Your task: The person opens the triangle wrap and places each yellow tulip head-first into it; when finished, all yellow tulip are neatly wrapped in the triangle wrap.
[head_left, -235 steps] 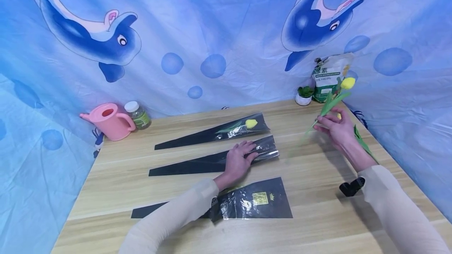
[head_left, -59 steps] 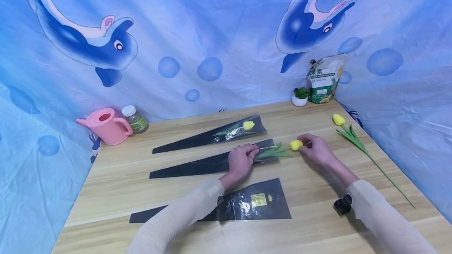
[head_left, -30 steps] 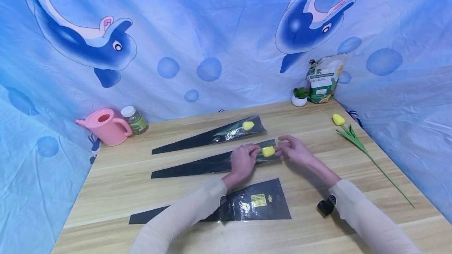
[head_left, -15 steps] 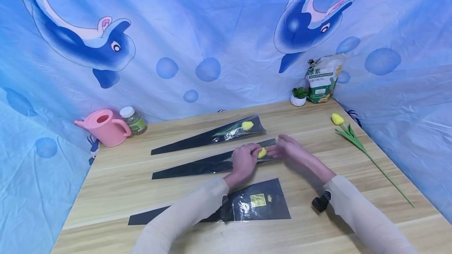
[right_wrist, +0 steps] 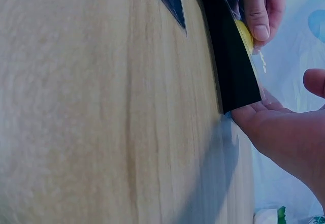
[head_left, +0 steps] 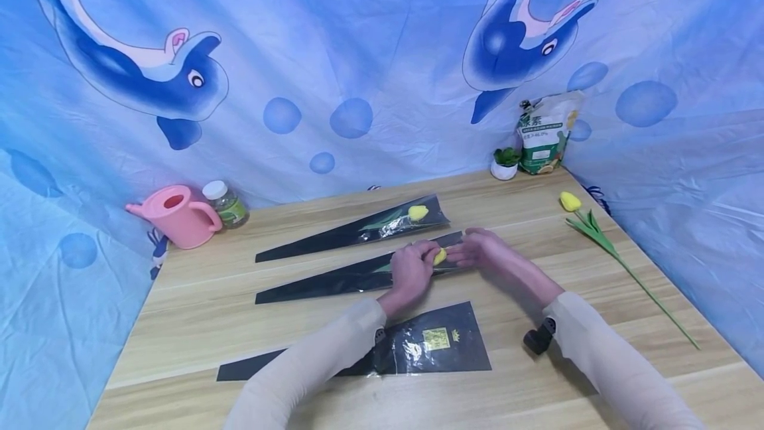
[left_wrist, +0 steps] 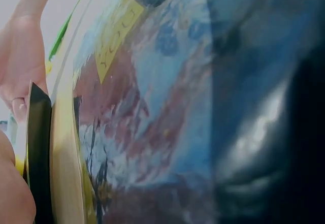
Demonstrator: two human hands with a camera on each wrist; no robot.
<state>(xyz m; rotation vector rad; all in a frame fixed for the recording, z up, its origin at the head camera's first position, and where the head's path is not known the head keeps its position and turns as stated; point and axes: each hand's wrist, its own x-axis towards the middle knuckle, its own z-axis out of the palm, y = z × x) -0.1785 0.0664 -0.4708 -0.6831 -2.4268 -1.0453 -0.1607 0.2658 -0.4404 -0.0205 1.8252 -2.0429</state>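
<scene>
The middle black flower sleeve (head_left: 328, 287) with a clear front lies on the table, its wide mouth to the right. My left hand (head_left: 412, 274) pinches the clear film near that mouth. A yellow tulip (head_left: 440, 257) lies inside, its head just right of the left fingertips and most of its stem hidden. My right hand (head_left: 492, 254) has its fingers straight, reaching into the mouth against the tulip head. In the right wrist view, the right hand (right_wrist: 289, 137) has its thumb apart and its fingers under the clear film, toward the yellow head (right_wrist: 244, 35).
Behind lies another sleeve (head_left: 310, 242) holding a tulip (head_left: 418, 213); in front, a flat sleeve (head_left: 471, 344) with a gold label. A loose tulip (head_left: 615, 251) lies right. A pink watering can (head_left: 188, 221), jar (head_left: 227, 206), potted plant (head_left: 505, 168) and bag (head_left: 544, 138) stand behind.
The right hand has brought a tulip from the right side and slid it leftward into the middle sleeve, its fingers following the head in. The left hand has stayed on the sleeve, now pinching its film.
</scene>
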